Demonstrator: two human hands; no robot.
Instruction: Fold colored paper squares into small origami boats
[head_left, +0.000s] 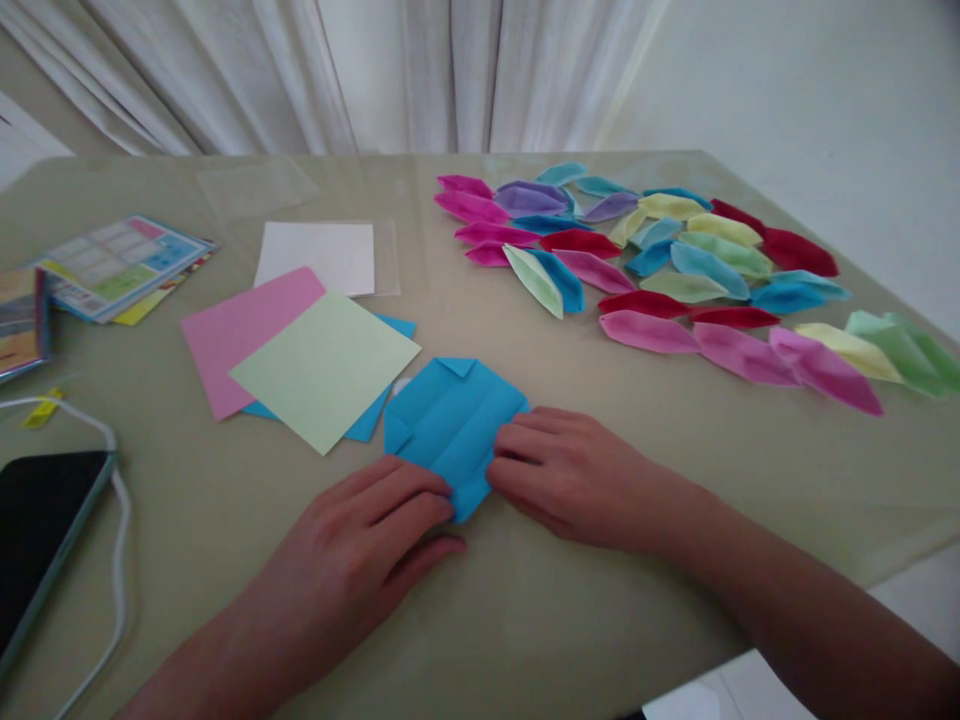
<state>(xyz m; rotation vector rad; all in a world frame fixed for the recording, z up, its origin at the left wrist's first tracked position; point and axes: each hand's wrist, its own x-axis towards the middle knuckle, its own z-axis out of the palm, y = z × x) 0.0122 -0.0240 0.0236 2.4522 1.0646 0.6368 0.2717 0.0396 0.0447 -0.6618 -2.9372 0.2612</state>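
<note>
A blue sheet of origami paper [457, 415] lies on the table in front of me, its visible corners folded inward and creases running across it. My left hand [367, 530] is closed on its lower left edge, fingers pressed together over the paper and thumb just below. At the right edge, my right hand [562, 475] has curled fingers gripping the paper; that corner is hidden under them. Just to the upper left lie loose square sheets: a pale green one [326, 370] on top, a pink one [247, 340] and another blue one [367, 418] partly beneath.
Several folded paper pieces [592, 330] in many colours spread across the table's [510, 620] right side. A white stack of sheets [315, 255] sits behind the loose squares. Printed booklets [124, 265], a phone [49, 540] and a white cable [118, 560] occupy the left.
</note>
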